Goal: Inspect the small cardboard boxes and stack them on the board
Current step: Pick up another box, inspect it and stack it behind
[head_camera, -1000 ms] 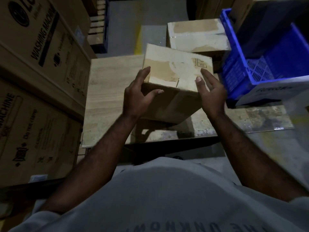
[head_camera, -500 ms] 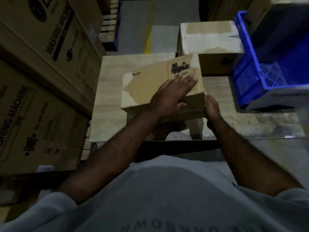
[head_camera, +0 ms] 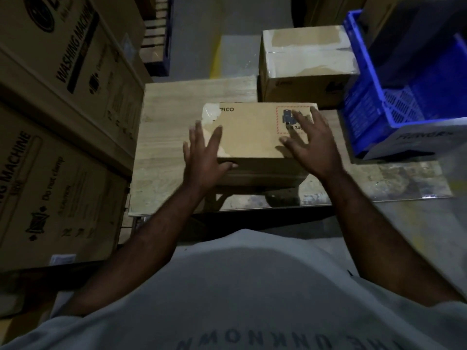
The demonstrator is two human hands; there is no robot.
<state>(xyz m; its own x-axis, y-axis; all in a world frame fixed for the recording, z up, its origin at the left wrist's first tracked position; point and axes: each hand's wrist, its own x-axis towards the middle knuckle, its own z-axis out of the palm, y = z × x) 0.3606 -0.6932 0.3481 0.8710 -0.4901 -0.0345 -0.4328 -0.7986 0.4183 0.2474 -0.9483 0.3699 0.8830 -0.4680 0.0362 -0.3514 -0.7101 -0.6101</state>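
Amid tall cartons (head_camera: pixel 63 102), wooden board (head_camera: pixel 174 109)

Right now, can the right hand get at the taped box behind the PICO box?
Probably yes. The right hand is spread open over the PICO box, gripping nothing, and the taped box stands just behind it. Nothing shows between them; the blue crate stands to the side.

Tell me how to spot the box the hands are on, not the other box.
Find the pale wooden board between the big washing-machine cartons and the blue crate. The box is near its middle, under the left hand and right hand. Unlike the taped box at the far corner, its top says PICO and has a red dashed square.
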